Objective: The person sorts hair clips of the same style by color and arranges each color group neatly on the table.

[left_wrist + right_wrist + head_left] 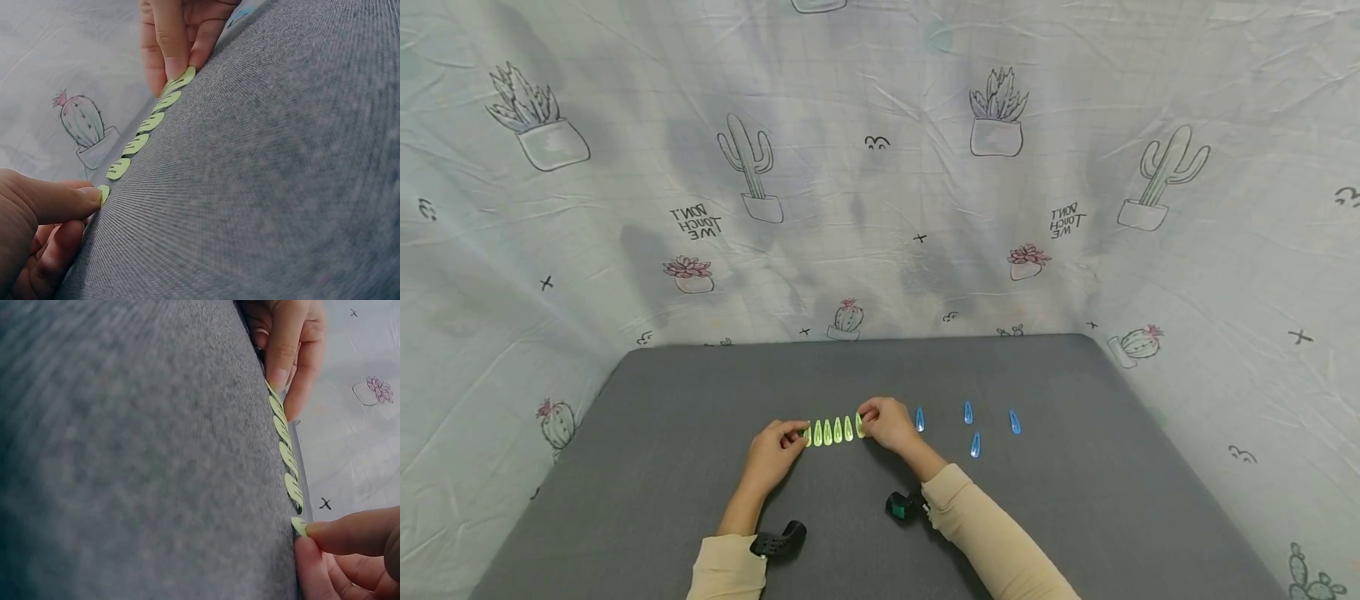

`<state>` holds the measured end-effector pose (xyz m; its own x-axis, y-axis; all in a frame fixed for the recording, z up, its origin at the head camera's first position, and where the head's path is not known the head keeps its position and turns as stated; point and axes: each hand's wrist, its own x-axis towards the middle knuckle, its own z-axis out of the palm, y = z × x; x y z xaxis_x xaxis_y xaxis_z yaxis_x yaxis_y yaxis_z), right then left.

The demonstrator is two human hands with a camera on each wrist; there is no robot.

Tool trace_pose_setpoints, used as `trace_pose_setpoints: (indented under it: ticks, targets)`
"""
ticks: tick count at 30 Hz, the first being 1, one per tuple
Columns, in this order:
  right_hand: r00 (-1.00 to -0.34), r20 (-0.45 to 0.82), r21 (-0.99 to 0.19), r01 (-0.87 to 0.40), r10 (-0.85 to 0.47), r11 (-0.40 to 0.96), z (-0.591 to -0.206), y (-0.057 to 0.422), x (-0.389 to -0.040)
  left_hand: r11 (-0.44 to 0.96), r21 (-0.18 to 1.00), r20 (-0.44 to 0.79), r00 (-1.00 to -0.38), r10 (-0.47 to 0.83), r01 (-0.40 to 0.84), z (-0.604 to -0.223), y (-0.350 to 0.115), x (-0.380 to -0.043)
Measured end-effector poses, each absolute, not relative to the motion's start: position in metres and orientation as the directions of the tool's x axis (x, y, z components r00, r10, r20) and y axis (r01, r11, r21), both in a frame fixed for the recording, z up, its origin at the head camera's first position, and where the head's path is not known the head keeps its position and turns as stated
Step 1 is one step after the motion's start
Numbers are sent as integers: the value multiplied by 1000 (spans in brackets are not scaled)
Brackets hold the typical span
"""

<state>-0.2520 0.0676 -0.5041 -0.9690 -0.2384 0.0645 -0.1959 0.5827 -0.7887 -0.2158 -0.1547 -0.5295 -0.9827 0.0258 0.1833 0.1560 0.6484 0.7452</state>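
Several yellow-green snap hair clips (838, 430) lie side by side in a row across the grey tabletop. At the row's left end my left hand (769, 457) pinches the outermost green clip (104, 195) between thumb and finger, covering part of it. My right hand (889, 423) pinches the green clip at the right end (299, 525) by its edge, a small gap from its neighbour (294, 491). The clips between the hands stand upright in the head view, narrow tips away from me.
Several blue snap hair clips lie spread to the right of my right hand, one blue clip (920, 419) close beside it and another (1015, 422) farthest right. Behind the grey table (647, 467) hangs a pale cloth (880, 208) printed with cacti.
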Motion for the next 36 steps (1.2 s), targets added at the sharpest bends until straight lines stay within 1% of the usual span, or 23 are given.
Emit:
trace_pose_setpoints:
  ticks: [6, 10, 13, 18, 22, 27, 36]
  targets:
    - [-968, 91, -731, -225, -235, 644, -505, 63, -250, 655, 739, 185, -982, 27, 157, -529, -155, -215]
    - [-966, 106, -723, -238, -235, 649, -506, 61, -248, 658, 737, 183, -983, 23, 153, -528, -154, -215]
    - [-966, 113, -749, -236, -231, 618, -508, 63, -248, 658, 737, 183, -983, 20, 150, -528, -154, -215]
    - [-974, 88, -827, -188, -208, 530, -512, 70, -246, 655, 740, 186, -982, 20, 154, -529, -154, -215]
    - [-976, 78, -862, -167, -201, 478, -511, 79, -243, 652, 742, 186, -982, 20, 154, -530, -155, -216]
    - [-979, 88, -881, -163, -186, 444, -505, 95, -236, 655, 740, 185, -982, 25, 156, -531, -156, -216]
    - [-985, 131, -884, -167, -111, 437, -494, 129, -224, 639, 753, 193, -981, 16, 159, -528, -156, -215]
